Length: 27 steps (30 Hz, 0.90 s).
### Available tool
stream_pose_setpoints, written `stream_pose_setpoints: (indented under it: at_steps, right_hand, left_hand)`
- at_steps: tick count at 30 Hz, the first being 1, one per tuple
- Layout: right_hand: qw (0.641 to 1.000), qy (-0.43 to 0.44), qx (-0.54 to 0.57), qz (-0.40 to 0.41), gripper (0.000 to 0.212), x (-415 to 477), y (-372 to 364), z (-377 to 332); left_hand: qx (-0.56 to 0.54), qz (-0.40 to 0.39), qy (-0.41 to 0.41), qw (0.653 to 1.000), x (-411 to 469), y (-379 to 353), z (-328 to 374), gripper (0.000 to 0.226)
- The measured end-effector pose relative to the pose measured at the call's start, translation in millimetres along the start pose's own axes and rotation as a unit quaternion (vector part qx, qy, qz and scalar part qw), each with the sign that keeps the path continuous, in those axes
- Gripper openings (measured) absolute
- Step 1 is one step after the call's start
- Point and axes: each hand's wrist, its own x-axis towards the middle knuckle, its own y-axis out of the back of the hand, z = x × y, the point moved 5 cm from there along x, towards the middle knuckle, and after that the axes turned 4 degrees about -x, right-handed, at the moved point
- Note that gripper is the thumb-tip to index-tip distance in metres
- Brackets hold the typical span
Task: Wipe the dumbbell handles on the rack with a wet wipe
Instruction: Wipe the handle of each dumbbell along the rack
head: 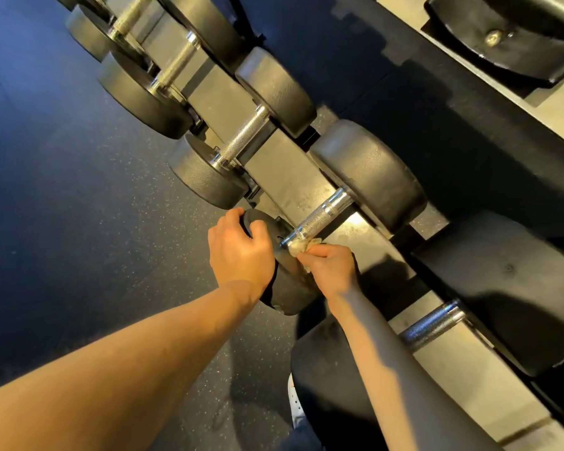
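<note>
Left hand (238, 249) grips dumbbell head (288, 288) — right hand (332, 265) pinches wet wipe (297, 248) against handle (319, 219).

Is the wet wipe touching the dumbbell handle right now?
Touching. Head view: the wet wipe, pinched by the right hand, presses the dumbbell handle at its near end.

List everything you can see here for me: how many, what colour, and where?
rack: one, black, slanting from top left to bottom right
dumbbells: at least five, black ends with shiny metal handles, in a row on the rack
wipe: one, pale, against the near end of one handle
floor: one, dark and speckled, left side
shoe: one, white, bottom centre
left hand: one, bare, grips that dumbbell's near black end
right hand: one, bare, pinches the wipe
</note>
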Motion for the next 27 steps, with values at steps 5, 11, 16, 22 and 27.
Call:
stream_pose_setpoints:
  at_steps: [5, 11, 16, 22, 27]
  right_hand:
    - [0.998, -0.051, -0.037, -0.023, 0.016, 23, -9, -3]
    - [0.986, 0.041, -0.158, 0.031, 0.017, 9, -4, 3]
    - [0.838, 0.162, -0.521, -0.012, 0.026, -3, -3, -46]
    - [0.673, 0.336, -0.649, -0.113, 0.019, -28, -28, -94]
    - [0.572, 0.421, -0.689, -0.143, 0.009, -4, -44, -108]
  left_hand:
    - [0.002, 0.004, -0.002, 1.000, 0, 1, 1, 0.065]
    - [0.002, 0.007, 0.009, 1.000, 1, -2, -2, 0.061]
    - [0.006, 0.007, 0.012, 1.000, 1, -3, -2, 0.063]
    - [0.016, 0.002, 0.012, 1.000, 0, -2, 0, 0.056]
    - [0.022, -0.007, 0.012, 1.000, -2, 0, 2, 0.055]
